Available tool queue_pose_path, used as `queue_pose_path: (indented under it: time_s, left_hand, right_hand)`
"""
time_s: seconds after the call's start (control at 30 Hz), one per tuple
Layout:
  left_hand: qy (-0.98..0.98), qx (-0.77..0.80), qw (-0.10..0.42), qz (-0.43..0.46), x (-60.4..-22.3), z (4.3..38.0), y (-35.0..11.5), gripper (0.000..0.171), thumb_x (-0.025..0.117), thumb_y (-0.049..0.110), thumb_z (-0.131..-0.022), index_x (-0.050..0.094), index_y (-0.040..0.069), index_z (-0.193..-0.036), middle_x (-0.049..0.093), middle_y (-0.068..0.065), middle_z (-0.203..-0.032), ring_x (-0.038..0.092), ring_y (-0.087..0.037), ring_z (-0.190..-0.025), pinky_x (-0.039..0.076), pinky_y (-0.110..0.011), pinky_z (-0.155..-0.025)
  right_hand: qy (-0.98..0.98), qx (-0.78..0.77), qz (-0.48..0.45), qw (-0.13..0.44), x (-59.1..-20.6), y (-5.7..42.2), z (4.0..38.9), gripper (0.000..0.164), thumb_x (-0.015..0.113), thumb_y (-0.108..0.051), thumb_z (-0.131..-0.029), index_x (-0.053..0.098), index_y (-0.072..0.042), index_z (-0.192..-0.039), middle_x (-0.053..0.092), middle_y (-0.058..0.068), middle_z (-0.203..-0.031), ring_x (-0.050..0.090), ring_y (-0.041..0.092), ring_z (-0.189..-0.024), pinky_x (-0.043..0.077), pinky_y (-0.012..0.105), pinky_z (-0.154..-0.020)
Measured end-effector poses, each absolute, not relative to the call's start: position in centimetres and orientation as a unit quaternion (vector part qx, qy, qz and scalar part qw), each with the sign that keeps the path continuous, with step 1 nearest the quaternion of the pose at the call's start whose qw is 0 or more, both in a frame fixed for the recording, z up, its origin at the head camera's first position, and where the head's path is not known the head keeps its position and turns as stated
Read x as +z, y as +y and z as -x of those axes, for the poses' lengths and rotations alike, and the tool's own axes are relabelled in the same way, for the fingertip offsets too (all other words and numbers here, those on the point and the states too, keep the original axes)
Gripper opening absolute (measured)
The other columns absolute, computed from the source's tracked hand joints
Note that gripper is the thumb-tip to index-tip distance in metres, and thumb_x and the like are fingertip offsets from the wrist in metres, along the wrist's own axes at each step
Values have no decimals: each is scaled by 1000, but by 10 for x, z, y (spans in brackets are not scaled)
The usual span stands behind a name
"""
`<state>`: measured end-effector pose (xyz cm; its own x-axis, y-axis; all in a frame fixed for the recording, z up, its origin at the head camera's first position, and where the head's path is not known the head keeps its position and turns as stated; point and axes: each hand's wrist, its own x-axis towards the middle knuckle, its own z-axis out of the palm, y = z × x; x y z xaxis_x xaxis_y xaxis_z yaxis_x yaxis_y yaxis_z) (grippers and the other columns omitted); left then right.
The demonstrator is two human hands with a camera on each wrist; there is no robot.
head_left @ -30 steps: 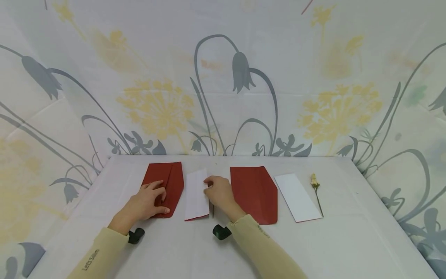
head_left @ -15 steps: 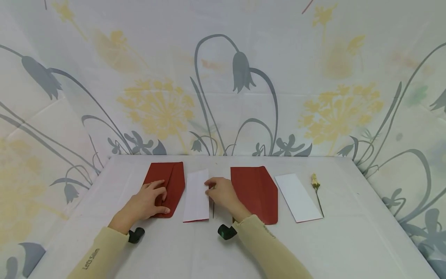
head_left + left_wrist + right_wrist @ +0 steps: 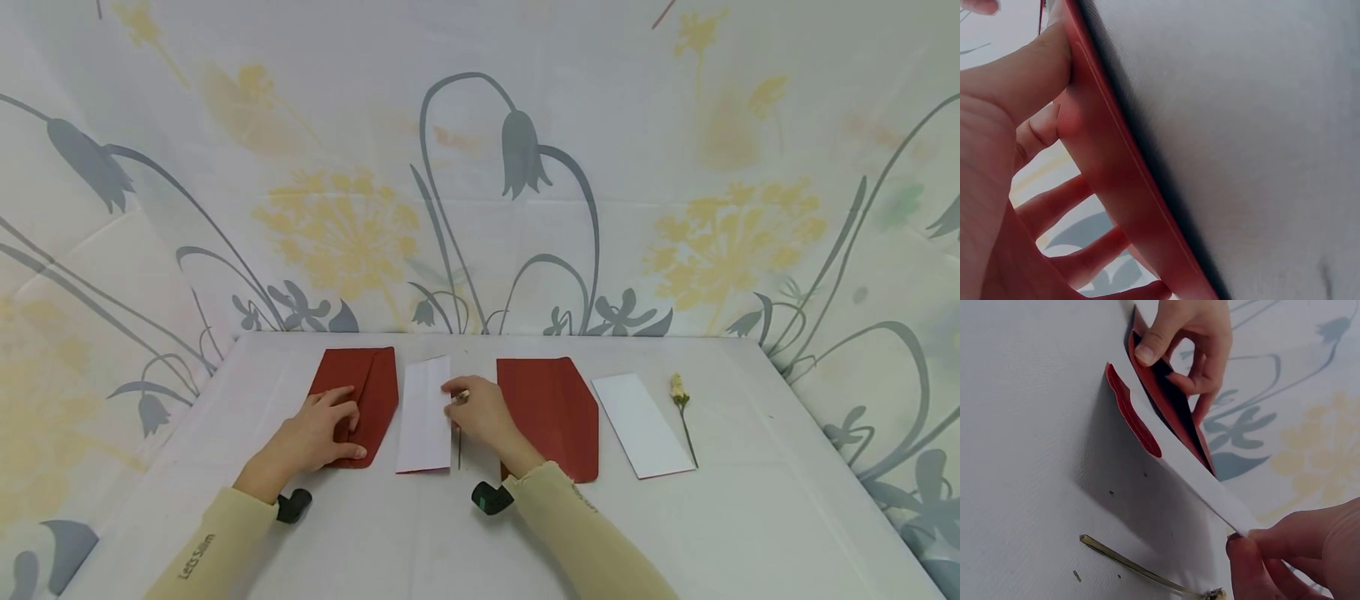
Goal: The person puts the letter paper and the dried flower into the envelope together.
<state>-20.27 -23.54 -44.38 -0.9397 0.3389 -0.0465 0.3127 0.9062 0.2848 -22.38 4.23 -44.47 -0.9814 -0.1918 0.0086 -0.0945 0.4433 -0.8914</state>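
Observation:
My left hand [image 3: 311, 437] rests on a red envelope [image 3: 377, 387] at the left, its thumb and fingers spread over it. In the right wrist view that hand's thumb and fingertips press either side of the envelope's dark opening [image 3: 1175, 400]. Between my hands a white folded card [image 3: 424, 421] with a red inner side stands raised at an angle. My right hand [image 3: 483, 417] pinches its right edge between thumb and fingers. Below this hand lies a dried flower, its stem [image 3: 1138, 567] showing and its head mostly hidden in the head view.
A second red envelope [image 3: 551, 421] lies right of my right hand. Beyond it are another white folded card [image 3: 643, 425] and a dried yellowish flower [image 3: 678, 393]. Small plant crumbs dot the white tablecloth [image 3: 360, 533]. A flower-printed cloth hangs behind the table.
The card between my hands tilts and shifts slightly, its far edge now a little higher. My right hand moves slightly right along with it. The left hand stays on its envelope.

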Motion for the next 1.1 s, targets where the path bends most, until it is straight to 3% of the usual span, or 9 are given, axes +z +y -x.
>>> queue_pose_path:
  time_s: [0.17, 0.47, 0.73, 1.1]
  left_hand:
    - [974, 141, 48, -169, -442, 202, -234, 36, 86, 33, -78, 52, 23, -83, 39, -22, -150, 33, -53, -132, 50, -66, -74]
    - [974, 139, 42, -172, -442, 202, -236, 37, 86, 33, -77, 51, 23, -82, 39, -22, -150, 33, -53, -132, 51, -62, -71]
    - [973, 141, 44, -177, -442, 203, -236, 39, 87, 33, -77, 50, 23, -82, 40, -23, -149, 36, -54, -130, 52, -59, -70]
    - [971, 147, 37, -183, -442, 205, -235, 39, 87, 32, -76, 50, 23, -83, 41, -24, -147, 39, -55, -127, 52, -61, -71]
  right_hand:
    - [839, -536, 89, 0, -443, 39, 224, 27, 69, 3, -87, 70, -1, -114, 66, 10, -106, 65, 12, -70, 56, 27, -60]
    - [806, -582, 79, -69, -445, 30, 226, 28, 71, 4, -85, 72, -3, -112, 67, 8, -96, 67, 12, -66, 53, 26, -54]
    - [798, -592, 55, -99, -453, 8, 228, 30, 72, 5, -83, 71, 0, -113, 65, 9, -102, 69, 13, -76, 55, 23, -59]
    - [837, -534, 47, -114, -456, -14, 232, 26, 76, 2, -81, 73, 3, -107, 66, 9, -94, 66, 9, -77, 52, 19, -64]
